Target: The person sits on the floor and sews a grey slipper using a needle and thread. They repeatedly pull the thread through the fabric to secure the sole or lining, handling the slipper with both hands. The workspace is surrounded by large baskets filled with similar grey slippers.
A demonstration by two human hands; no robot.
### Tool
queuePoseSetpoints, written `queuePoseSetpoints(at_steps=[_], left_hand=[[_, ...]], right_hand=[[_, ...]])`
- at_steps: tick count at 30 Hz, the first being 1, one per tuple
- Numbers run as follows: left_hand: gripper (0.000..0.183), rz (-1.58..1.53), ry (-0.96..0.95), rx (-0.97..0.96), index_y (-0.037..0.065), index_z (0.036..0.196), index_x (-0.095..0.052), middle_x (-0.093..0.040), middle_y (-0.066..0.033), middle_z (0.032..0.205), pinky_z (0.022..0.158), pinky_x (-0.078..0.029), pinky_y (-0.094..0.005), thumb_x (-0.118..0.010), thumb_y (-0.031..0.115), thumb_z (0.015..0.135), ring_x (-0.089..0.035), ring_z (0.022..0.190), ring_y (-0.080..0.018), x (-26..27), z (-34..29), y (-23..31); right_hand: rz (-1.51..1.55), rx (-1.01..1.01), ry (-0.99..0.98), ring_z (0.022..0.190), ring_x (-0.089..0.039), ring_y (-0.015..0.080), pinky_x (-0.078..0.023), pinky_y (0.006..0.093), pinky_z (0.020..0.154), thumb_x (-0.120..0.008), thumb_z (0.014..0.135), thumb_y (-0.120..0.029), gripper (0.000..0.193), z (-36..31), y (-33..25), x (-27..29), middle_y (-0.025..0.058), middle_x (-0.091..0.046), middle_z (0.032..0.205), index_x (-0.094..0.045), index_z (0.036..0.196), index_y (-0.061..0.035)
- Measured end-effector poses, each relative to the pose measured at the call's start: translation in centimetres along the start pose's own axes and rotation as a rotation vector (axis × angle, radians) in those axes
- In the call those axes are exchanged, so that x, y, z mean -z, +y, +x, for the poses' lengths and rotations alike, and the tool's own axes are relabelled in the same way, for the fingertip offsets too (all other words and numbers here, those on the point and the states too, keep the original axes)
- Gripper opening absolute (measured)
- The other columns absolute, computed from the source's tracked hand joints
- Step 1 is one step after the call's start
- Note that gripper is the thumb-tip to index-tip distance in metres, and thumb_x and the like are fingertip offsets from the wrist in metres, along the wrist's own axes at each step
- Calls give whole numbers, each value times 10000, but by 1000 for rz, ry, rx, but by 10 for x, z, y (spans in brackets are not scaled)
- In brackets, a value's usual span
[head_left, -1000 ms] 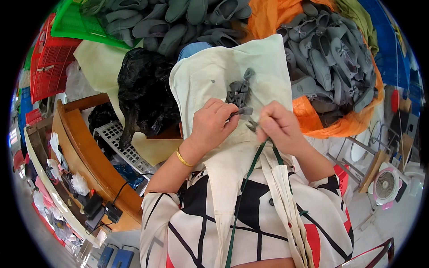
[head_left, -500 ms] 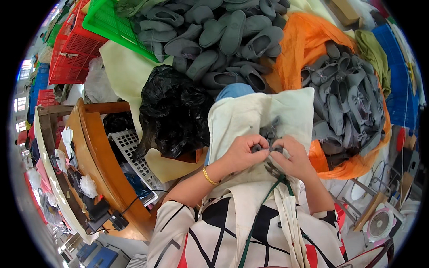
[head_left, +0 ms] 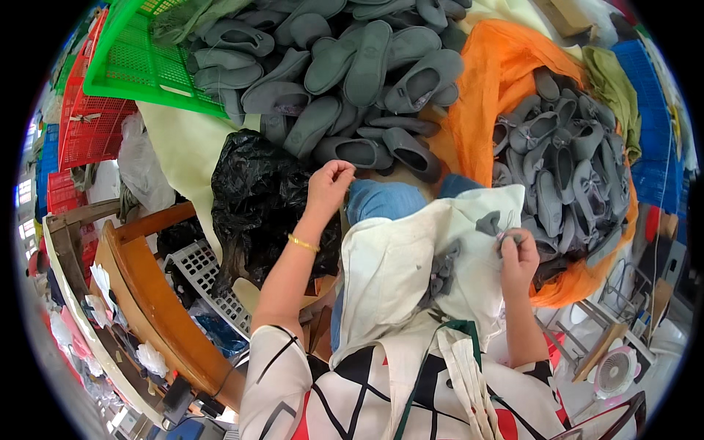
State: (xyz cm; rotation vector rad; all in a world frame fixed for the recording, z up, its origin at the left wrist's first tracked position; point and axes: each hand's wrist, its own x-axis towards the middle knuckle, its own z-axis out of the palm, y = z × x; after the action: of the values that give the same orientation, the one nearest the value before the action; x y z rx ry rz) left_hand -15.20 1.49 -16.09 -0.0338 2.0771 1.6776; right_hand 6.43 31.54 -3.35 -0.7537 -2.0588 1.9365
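Note:
A white cloth (head_left: 389, 257) covers my lap. My right hand (head_left: 519, 260) pinches a small grey fabric bow (head_left: 489, 223) over the cloth's right side. More grey bows (head_left: 440, 275) lie in a fold in the middle of the cloth. My left hand (head_left: 328, 192) is raised at the far left of my knees, thumb and fingertips pressed together; whatever is between them is too small to make out. Just beyond it lies a grey slipper (head_left: 353, 152), at the near edge of a big pile of grey slippers (head_left: 367, 62).
A green plastic crate (head_left: 147, 66) stands at the far left beside the pile. Left of my knees is a black plastic bag (head_left: 257, 183). An orange sack (head_left: 469, 103) at the right holds slippers with bows. A wooden desk (head_left: 158, 293) stands left, a small fan (head_left: 614, 372) at lower right.
My hands, together over the lap before, are now apart. The left has gone up and left toward the slippers; the right has moved right with a bow. The view has shifted slightly.

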Motion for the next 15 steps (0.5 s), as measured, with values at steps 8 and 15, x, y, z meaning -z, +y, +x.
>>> queuePoseSetpoints(at_steps=[8, 15], left_hand=[[146, 1169, -82, -277, 52, 941, -656, -645, -133, 974, 831, -519, -422, -612, 81, 805, -595, 1007, -329, -14, 86, -124], [127, 1381, -156, -355, 102, 844, -689, -675, -99, 943, 861, -483, -428, -604, 197, 844, -607, 992, -291, -32, 114, -138]], right_hand=[[-304, 250, 65, 763, -507, 137, -418, 252, 668, -639, 882, -41, 132, 8, 22, -10, 61, -531, 897, -581, 998, -16], [-266, 218, 15, 850, -498, 117, -406, 235, 742, -615, 917, -78, 133, 9, 14, -14, 53, -521, 975, -569, 1032, -30]])
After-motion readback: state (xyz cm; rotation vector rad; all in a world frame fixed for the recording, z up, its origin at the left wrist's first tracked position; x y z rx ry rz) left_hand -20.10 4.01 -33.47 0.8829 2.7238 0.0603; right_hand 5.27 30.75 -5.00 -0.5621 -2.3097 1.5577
